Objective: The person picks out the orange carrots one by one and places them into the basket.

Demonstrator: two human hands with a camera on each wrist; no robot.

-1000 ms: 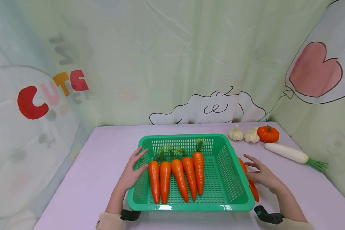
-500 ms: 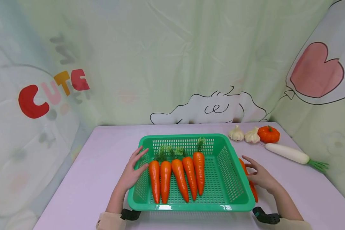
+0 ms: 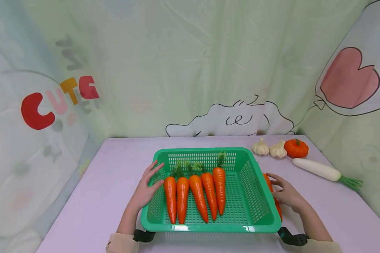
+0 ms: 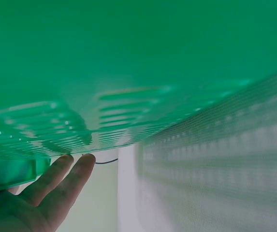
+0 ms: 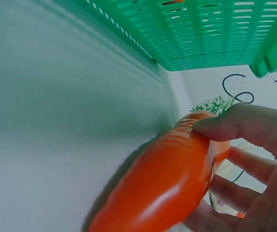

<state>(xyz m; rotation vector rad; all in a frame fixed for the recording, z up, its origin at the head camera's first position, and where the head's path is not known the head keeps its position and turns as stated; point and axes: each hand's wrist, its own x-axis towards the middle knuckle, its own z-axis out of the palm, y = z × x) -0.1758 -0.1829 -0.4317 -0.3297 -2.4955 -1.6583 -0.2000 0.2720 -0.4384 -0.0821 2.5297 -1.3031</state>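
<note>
A green plastic basket (image 3: pixel 209 228) with slotted walls stands in the middle of the table, several orange carrots (image 3: pixel 182 200) lying side by side in its left part, leafy tops away from me. At its left rim rests my left hand (image 3: pixel 144 191), fingers spread and fairly straight; in the left wrist view two fingertips (image 4: pixel 85 162) touch the slotted wall. Outside the right wall lies another carrot (image 5: pixel 162 179), partly hidden by the basket in the head view. My right hand (image 3: pixel 288 193) grips it near the leafy end, thumb on one side, fingers on the other.
Two garlic bulbs (image 3: pixel 260 147) and an orange pumpkin (image 3: pixel 296 148) sit at the table's back right. In front of them lies a white radish (image 3: pixel 316 169) with green leaves. A printed curtain (image 3: pixel 190 70) hangs behind the table (image 3: pixel 92 196).
My right hand has moved slightly left and closed round the carrot beside the basket, which has shifted a little toward the wall. My left hand and the basket have stayed in place.
</note>
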